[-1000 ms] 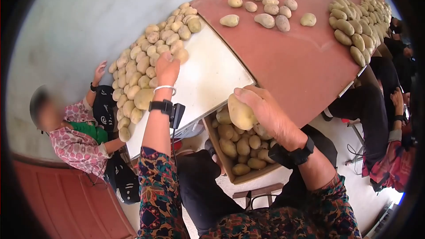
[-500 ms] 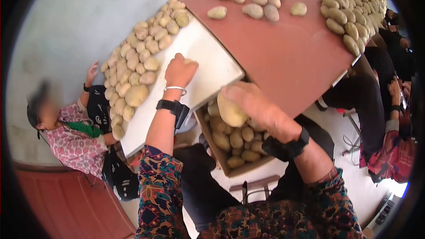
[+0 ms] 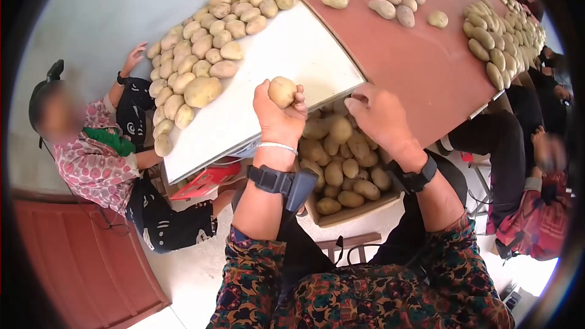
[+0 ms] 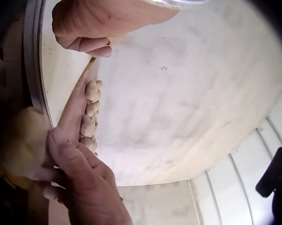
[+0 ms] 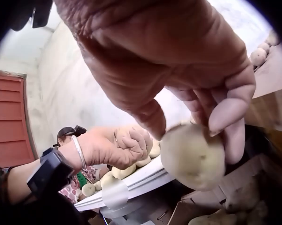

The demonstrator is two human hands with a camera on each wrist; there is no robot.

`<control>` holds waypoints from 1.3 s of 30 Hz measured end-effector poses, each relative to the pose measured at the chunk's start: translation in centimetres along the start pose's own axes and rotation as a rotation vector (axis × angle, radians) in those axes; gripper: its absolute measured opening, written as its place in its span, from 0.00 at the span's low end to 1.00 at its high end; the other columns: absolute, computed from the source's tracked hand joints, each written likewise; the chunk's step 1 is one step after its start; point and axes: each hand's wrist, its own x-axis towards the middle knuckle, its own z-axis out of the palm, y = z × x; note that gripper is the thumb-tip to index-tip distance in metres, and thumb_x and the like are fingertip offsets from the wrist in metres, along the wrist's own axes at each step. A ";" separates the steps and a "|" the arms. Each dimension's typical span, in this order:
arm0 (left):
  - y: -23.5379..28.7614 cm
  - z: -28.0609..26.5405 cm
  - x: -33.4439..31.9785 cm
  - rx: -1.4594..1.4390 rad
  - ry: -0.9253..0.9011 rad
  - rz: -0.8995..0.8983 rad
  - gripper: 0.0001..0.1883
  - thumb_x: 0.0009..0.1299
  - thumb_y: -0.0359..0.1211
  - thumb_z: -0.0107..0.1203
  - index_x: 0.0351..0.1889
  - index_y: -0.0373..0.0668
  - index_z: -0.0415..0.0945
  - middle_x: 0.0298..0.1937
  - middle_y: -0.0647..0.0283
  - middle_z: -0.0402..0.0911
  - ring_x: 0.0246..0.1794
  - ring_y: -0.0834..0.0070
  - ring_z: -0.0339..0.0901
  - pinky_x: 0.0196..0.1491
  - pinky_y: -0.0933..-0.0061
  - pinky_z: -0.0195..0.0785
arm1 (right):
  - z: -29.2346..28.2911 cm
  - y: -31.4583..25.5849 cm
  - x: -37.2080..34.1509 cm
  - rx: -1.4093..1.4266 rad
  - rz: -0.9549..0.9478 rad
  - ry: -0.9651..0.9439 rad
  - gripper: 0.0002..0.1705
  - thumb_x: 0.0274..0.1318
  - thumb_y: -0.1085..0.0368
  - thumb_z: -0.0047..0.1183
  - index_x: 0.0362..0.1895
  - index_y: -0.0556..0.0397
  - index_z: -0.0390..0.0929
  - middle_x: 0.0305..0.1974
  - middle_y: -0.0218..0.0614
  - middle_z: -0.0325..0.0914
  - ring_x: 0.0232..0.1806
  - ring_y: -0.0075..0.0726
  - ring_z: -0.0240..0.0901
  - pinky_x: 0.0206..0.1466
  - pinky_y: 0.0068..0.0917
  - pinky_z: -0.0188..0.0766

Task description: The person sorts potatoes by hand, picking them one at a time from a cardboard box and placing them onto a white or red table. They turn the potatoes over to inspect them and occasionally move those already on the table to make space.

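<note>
My left hand (image 3: 282, 119), palm up beside the white tabletop's edge (image 3: 292, 55), holds a round potato (image 3: 282, 91) in curled fingers. Over the box (image 3: 359, 210) is my right hand (image 3: 384, 113), its thumb and fingers parted. A pale potato (image 5: 192, 157) lies just beyond its fingertips in the right wrist view, overlapped by some of them, and looks blurred beside the hand (image 4: 87, 183) in the left wrist view. From above, a potato (image 3: 340, 129) shows below that hand, among those in the box. Whether the fingertips still touch it is unclear.
Rows of potatoes (image 3: 204, 42) line the white top's far side, a large one (image 3: 202, 92) at the near edge. More potatoes (image 3: 405, 16) lie on the red top (image 3: 390, 61), with a heap (image 3: 496, 42) at right. A seated person (image 3: 97, 140) is at left.
My left hand has drawn back from the potato rows and turned palm up, showing its potato. My right hand's fingers have parted, and the large potato it gripped now appears lower and farther from its palm.
</note>
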 end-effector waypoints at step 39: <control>7.7 -2.5 -2.1 -0.382 0.057 0.168 0.19 0.71 0.48 0.40 0.43 0.42 0.68 0.35 0.58 0.76 0.26 0.74 0.69 0.27 0.77 0.60 | 16.1 -15.7 22.6 -0.178 -0.671 -0.149 0.22 0.52 0.64 0.48 0.54 0.47 0.77 0.47 0.47 0.79 0.51 0.50 0.75 0.52 0.43 0.71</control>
